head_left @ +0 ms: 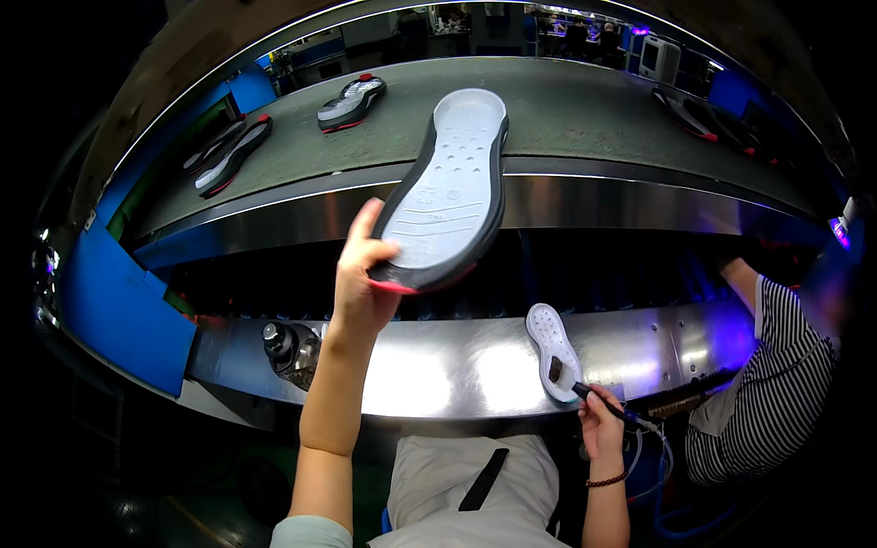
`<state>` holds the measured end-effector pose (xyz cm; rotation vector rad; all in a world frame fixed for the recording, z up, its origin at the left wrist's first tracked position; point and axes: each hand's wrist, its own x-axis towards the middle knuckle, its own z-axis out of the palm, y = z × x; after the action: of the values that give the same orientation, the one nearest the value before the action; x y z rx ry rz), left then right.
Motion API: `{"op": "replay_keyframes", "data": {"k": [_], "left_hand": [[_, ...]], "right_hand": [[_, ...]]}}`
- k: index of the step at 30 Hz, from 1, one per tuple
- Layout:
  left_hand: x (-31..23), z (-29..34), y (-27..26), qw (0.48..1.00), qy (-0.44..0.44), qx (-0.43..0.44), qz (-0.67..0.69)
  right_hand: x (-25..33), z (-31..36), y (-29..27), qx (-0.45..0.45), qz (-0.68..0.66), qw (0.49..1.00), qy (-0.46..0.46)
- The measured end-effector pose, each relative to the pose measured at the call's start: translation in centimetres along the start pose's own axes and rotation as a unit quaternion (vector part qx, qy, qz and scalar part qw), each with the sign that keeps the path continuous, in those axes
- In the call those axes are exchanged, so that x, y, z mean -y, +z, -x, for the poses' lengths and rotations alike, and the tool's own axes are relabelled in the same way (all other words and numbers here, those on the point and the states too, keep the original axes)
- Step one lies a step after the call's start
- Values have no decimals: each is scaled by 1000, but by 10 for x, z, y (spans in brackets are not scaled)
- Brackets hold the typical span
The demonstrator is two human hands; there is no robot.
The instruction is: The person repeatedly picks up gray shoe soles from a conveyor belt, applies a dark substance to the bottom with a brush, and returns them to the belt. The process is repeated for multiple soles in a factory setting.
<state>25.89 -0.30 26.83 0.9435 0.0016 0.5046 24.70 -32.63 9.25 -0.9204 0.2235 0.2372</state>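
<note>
My left hand (364, 274) is raised and grips a shoe sole (443, 192) by its lower left edge, thumb on the inner face. The sole has a pale grey inside, a dark rim and a red edge at the near end. It is held up in front of the belt's edge. My right hand (601, 425) is closed around the black handle of a brush (585, 391) with a thin tube by its rear end. The brush's dark tip lies over the near end of a smaller white sole (548, 331) on the metal ledge (438, 365).
A green belt (566, 110) runs behind, carrying a sole (352, 102) at back left, two soles (235, 155) farther left and several at right. A dark bottle (290, 352) stands on the ledge at left. Close on my right is a co-worker in a striped sleeve (776, 365).
</note>
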Motion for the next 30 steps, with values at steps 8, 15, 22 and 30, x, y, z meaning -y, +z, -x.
{"op": "replay_keyframes", "data": {"k": [8,15,22,30], "left_hand": [[73,103,-97,966,-218,44,132],[105,170,-107,923,-371,88,56],[124,158,-119,890,-270,210,303],[159,153,-120,905,-286,98,301]], "right_hand": [[8,10,-28,-31,-29,998,-39],[11,17,-34,6,-37,998,-48],[14,9,-10,92,-16,995,-47],[2,15,36,217,27,975,33]]}}
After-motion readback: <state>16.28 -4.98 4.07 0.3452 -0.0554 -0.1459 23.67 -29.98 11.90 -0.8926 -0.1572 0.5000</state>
